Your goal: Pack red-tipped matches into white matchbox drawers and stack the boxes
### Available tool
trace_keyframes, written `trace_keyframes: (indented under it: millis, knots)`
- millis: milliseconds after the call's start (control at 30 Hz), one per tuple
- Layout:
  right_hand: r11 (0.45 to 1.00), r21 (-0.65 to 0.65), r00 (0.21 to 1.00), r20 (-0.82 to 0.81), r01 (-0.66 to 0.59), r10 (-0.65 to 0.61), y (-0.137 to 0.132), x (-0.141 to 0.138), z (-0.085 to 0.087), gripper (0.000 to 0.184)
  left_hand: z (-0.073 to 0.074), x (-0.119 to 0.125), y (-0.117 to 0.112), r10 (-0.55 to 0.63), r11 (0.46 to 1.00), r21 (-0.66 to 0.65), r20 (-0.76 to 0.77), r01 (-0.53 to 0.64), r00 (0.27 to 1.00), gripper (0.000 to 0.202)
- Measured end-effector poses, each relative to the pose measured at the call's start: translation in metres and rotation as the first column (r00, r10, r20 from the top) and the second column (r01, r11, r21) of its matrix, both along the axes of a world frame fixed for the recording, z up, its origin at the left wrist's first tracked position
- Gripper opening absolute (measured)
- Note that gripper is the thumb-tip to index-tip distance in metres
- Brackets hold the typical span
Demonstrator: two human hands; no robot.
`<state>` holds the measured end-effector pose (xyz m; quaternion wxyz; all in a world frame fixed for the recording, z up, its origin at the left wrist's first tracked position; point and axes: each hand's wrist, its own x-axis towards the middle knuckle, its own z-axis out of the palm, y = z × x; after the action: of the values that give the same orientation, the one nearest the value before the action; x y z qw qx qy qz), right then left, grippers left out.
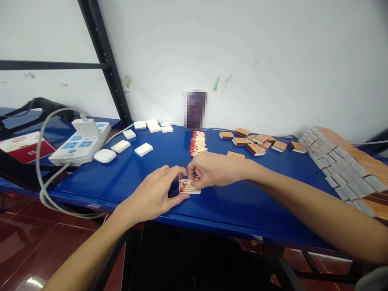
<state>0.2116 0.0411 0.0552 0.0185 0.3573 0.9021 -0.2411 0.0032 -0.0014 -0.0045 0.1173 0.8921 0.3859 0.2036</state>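
A small white matchbox tray point(194, 192) lies near the front of the blue table, with red-headed matches point(185, 188) inside. My left hand point(154, 192) is curved around the tray's left side, thumb at the near edge and fingers at the far edge. Over the tray's right part, my right hand point(209, 169) has its fingers pinched together on matches; the fingertips partly hide them. Just beyond it lies a pile of loose matches point(197, 142), heads pointing left.
White trays point(144, 149) lie at the back left, beside a white earphone case point(104, 155) and a power strip point(80, 143). Several orange matchbox sleeves point(255, 149) are scattered right of the matches. Stacked matchboxes point(342, 161) fill the right end. A pixelated dark object point(196, 110) leans against the wall.
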Motion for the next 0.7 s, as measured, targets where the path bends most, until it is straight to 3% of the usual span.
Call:
trace_keyframes:
  millis: [433, 700]
  knots:
    - [0.996, 0.090, 0.998, 0.066, -0.025, 0.020, 0.009, 0.013, 0.015, 0.020, 0.002, 0.001, 0.000, -0.062, 0.997, 0.043, 0.004, 0.062, 0.998, 0.019]
    - [0.996, 0.011, 0.992, 0.090, -0.094, 0.093, 0.014, 0.017, 0.011, 0.015, 0.001, -0.001, 0.002, -0.096, 0.994, 0.057, -0.013, 0.097, 0.995, 0.021]
